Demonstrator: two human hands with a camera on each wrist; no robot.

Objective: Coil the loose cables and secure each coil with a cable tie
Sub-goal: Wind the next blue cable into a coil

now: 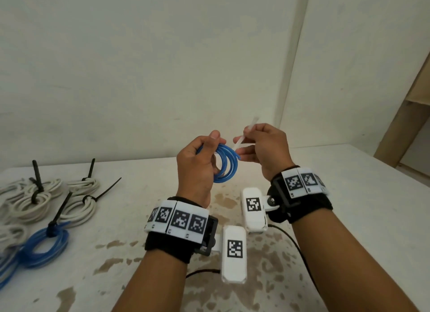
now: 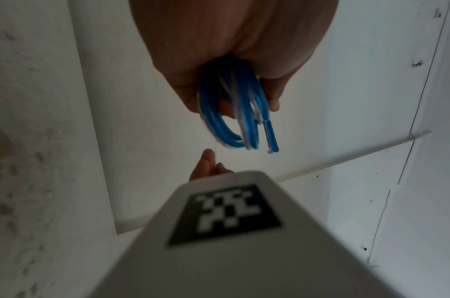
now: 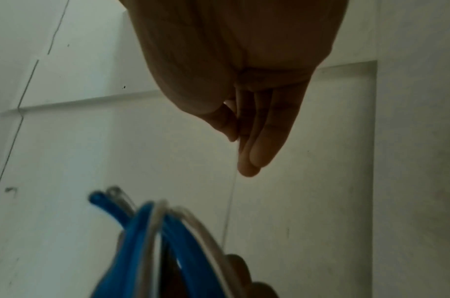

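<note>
My left hand grips a small coil of blue cable in the air above the table; the coil hangs from its curled fingers and the cut cable end sticks out. My right hand pinches a white cable tie just right of the coil, the tie slanting up past the fingers. In the right wrist view the thumb and fingers press together on the thin tie, with the blue coil below.
At the left of the stained white table lie several tied coils: white ones with black ties and blue ones. A white wall stands behind and a wooden frame at far right.
</note>
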